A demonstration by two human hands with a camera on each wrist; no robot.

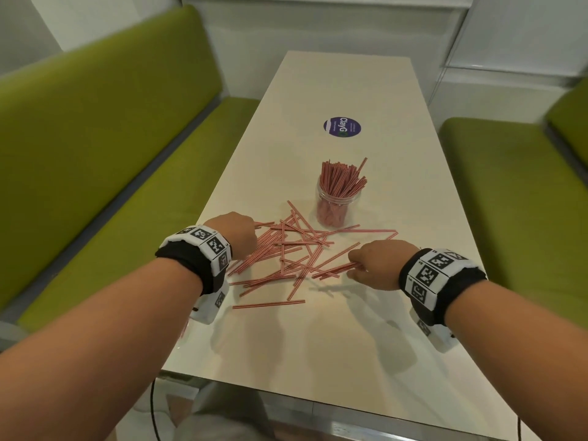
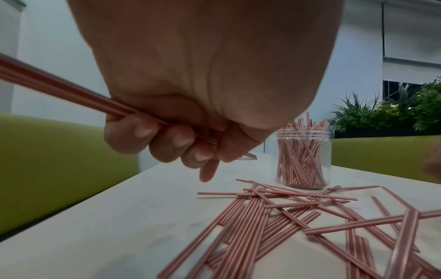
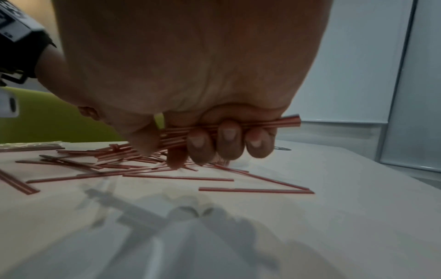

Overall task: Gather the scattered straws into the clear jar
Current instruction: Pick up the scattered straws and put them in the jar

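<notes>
**Both hands gripping straws over the scattered pile**

Left hand [image 1: 237,232] sits at the left edge of the pile, fingers [image 2: 143,132] curled round a small bundle of red-and-white straws; index finger pokes down toward the table [image 1: 318,345] but isn't touching it in the left wrist view. The held bundle [image 2: 59,88] sticks out to the left past the fist.

Right hand [image 1: 378,264] is at the right edge of the pile, fingers [image 3: 227,139] wrapped round several straws [image 3: 286,121], ends poking out right of the fist; the other ends run left toward the pile. Index fingertip points down at the loose straws; contact unclear.

Scattered straws [image 1: 286,253] lie flat and criss-crossed mid-table between the two hands, one stray straw [image 1: 269,303] lying alone on the near side, a couple of long ones reaching right near the jar.

Clear jar [image 1: 334,205] stands upright just beyond the pile, slightly right, already packed with straws standing on end, tops fanning above the rim.

Round purple sticker [image 1: 342,127] farther down the table. Green bench seats [image 1: 111,138] on both sides. Marker-tag wristbands [image 1: 203,246] on both wrists. Plants [image 2: 405,111] in the background of the left wrist view.
</notes>
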